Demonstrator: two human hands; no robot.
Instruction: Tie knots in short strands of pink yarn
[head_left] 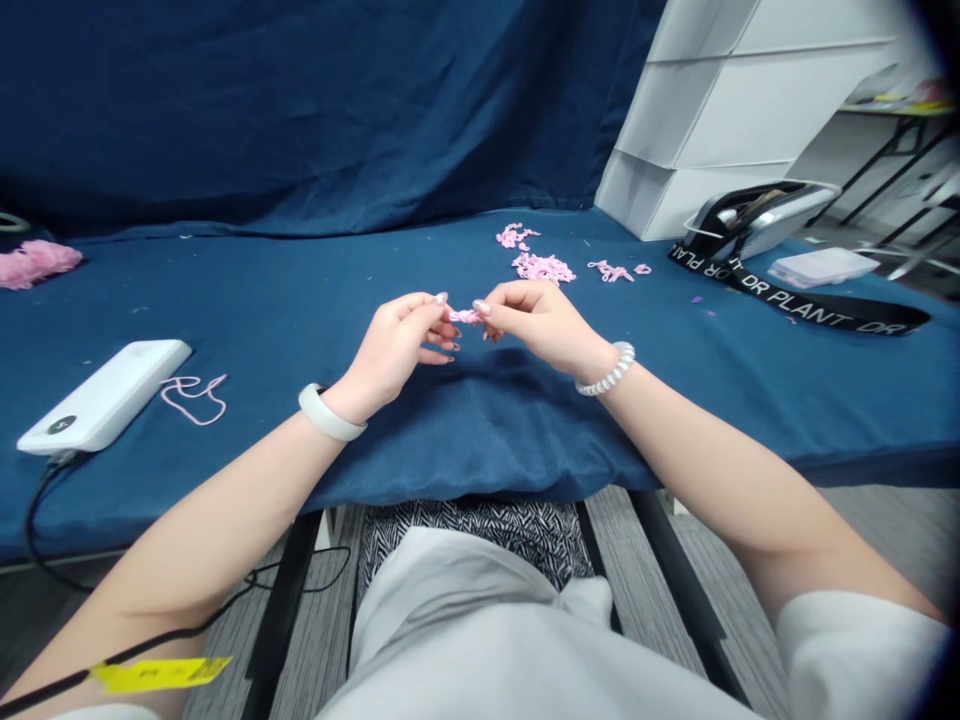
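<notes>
A small twisted pink yarn piece (465,316) is stretched between my two hands, just above the blue cloth near the middle of the view. My left hand (405,340) pinches its left end between thumb and index finger, the other fingers loosely curled. The right end is pinched in my right hand (536,318), partly covered by the fingertips. Behind my right hand lies a pile of pink yarn pieces (543,268), with a smaller cluster (514,237) farther back and a few loose pieces (613,271) to the right.
On the left are a white power bank (109,395) with a black cable, a loose pink strand (196,398) and fluffy pink yarn (37,264). At right lie a black lettered strap (810,305), an open bag (757,215) and a flat white case (823,266). White boxes (712,120) stand behind.
</notes>
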